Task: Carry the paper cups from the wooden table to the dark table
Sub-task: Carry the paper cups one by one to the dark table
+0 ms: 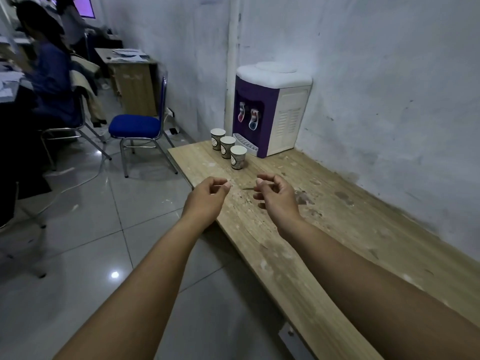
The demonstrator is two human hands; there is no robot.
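I see three paper cups (228,149) upright in a row on the wooden table (324,229), at 12 o'clock beside the water dispenser (270,110). My left hand (207,196) and right hand (276,194) hover short of them, fingers loosely curled, holding nothing.

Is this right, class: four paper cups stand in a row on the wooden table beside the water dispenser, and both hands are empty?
Not quite. The head view shows three paper cups, not four. The rest holds: they stand in a row on the wooden table beside the water dispenser, and the left hand and right hand hold nothing.
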